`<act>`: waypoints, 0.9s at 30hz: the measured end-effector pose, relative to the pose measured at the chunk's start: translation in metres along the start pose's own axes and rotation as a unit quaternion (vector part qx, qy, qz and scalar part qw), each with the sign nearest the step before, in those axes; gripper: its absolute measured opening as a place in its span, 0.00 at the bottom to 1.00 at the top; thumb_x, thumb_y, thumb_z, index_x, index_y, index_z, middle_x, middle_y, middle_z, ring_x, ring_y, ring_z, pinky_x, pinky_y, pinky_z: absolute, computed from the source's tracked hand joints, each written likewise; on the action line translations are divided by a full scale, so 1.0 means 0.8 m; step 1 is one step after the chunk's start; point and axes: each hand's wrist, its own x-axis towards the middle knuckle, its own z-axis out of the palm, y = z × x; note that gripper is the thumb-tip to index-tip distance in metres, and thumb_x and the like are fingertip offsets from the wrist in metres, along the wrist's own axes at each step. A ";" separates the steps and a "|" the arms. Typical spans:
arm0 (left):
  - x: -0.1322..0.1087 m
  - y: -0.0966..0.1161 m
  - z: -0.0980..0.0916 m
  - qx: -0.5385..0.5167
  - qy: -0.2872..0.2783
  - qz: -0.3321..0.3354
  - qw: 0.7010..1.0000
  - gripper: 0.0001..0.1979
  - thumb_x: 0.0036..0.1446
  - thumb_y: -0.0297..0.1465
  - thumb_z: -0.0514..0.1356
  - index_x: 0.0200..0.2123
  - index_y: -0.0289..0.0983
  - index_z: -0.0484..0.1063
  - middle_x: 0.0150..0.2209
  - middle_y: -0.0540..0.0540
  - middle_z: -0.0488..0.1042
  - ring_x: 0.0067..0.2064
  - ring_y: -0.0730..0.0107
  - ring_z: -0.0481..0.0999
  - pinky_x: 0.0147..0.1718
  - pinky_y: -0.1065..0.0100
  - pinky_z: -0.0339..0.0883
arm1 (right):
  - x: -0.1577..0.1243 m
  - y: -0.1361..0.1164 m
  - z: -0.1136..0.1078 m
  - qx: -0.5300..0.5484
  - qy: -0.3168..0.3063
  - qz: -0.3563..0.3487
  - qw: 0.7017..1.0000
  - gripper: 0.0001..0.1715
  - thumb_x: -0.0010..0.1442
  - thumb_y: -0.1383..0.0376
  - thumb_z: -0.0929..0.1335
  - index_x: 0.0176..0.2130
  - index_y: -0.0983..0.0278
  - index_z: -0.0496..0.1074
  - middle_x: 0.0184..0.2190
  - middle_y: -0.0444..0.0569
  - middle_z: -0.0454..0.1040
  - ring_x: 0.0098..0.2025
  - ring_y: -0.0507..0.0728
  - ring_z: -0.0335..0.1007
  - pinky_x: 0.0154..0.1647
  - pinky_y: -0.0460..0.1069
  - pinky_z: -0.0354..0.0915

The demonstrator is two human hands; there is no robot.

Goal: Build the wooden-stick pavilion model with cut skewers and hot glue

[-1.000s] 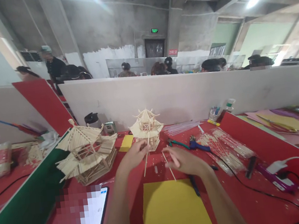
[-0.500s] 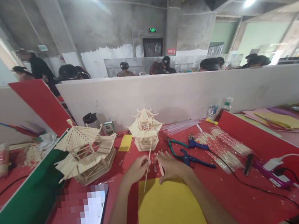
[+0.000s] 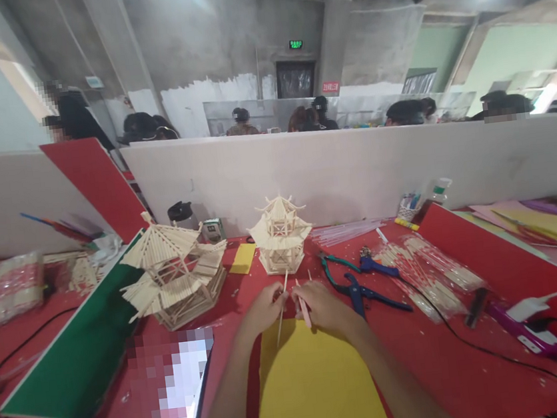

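Note:
My left hand (image 3: 263, 308) pinches a thin wooden stick (image 3: 282, 304) that slants down over the top edge of a yellow sheet (image 3: 315, 386). My right hand (image 3: 322, 303) is closed beside it, touching the stick and holding a short pale stick (image 3: 301, 298) of its own. Both hands meet just in front of a small pagoda model (image 3: 281, 233) made of sticks. A larger stick pavilion (image 3: 173, 275) stands to the left on a green board (image 3: 80, 349).
Blue-handled pliers (image 3: 355, 284) lie right of my hands, then bags of sticks (image 3: 429, 272), a glue gun (image 3: 521, 335) and black cables. A phone (image 3: 178, 391) lies lower left. A white partition (image 3: 354, 170) closes the back, with people seated beyond it.
My hands have drawn together and nearer to me, from in front of the small pagoda down to the yellow sheet's top edge. The view shifted slightly.

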 end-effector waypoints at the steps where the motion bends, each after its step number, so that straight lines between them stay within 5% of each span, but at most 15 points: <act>1: 0.000 0.001 -0.001 -0.014 -0.009 -0.005 1.000 0.15 0.61 0.43 0.53 0.31 0.38 0.66 0.26 0.51 0.72 0.28 0.68 0.70 0.29 0.69 0.62 | 0.002 -0.001 0.002 0.002 0.001 0.004 1.000 0.10 0.56 0.66 0.72 0.38 0.62 0.68 0.35 0.47 0.72 0.40 0.57 0.67 0.45 0.51 0.58; 7: 0.007 -0.003 0.005 -0.091 -0.018 -0.019 0.996 0.17 0.59 0.46 0.54 0.31 0.37 0.65 0.24 0.51 0.71 0.25 0.70 0.69 0.26 0.70 0.61 | 0.005 0.011 0.008 0.160 0.054 0.046 0.985 0.08 0.57 0.70 0.67 0.38 0.60 0.65 0.33 0.44 0.70 0.33 0.54 0.68 0.35 0.48 0.63; 15: 0.014 -0.002 0.022 -0.124 0.000 0.003 0.992 0.18 0.58 0.46 0.57 0.31 0.35 0.68 0.23 0.51 0.70 0.24 0.73 0.68 0.25 0.72 0.60 | 0.009 0.016 0.005 0.268 0.152 0.063 0.949 0.09 0.57 0.60 0.69 0.33 0.60 0.65 0.26 0.41 0.67 0.27 0.53 0.64 0.27 0.46 0.64; 20: 0.016 0.001 0.023 -0.126 0.011 0.003 0.992 0.18 0.56 0.46 0.59 0.37 0.35 0.71 0.26 0.48 0.74 0.24 0.72 0.69 0.26 0.71 0.62 | 0.012 0.013 0.004 0.306 0.181 0.061 0.933 0.13 0.56 0.57 0.70 0.32 0.61 0.64 0.28 0.43 0.72 0.28 0.53 0.66 0.28 0.46 0.64; 27: 0.019 0.002 0.028 -0.132 0.035 0.010 0.990 0.19 0.55 0.47 0.59 0.33 0.35 0.73 0.30 0.46 0.76 0.28 0.69 0.72 0.27 0.70 0.66 | 0.015 0.017 0.005 0.370 0.186 0.075 0.907 0.18 0.51 0.54 0.73 0.32 0.60 0.64 0.32 0.45 0.75 0.30 0.55 0.70 0.29 0.47 0.67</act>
